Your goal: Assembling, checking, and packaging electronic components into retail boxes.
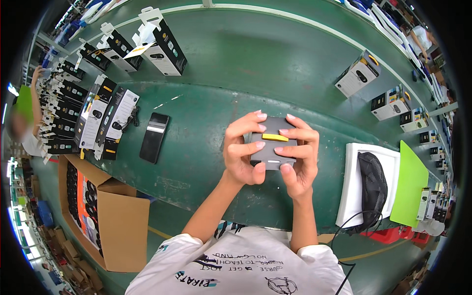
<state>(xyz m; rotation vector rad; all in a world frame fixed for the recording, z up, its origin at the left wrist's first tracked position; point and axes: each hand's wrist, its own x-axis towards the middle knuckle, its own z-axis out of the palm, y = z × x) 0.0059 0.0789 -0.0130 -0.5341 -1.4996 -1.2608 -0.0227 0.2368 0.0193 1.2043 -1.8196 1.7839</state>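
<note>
Between my two hands is a small dark grey carton with a yellow carry handle across its top face. My left hand wraps the left side, its fingers lying over the top and its thumb at the near edge. The right side is held by my right hand, with fingertips touching the face close to the handle and the thumb at the near edge. Its lower faces are hidden by the hands. A black smartphone lies on the green table to the left of my left hand.
Left stand several open cartons and a group of black-and-white boxes, above a large cardboard box. Closed boxes with yellow handles line the right. A white tray holds a black pouch. Another person is far left.
</note>
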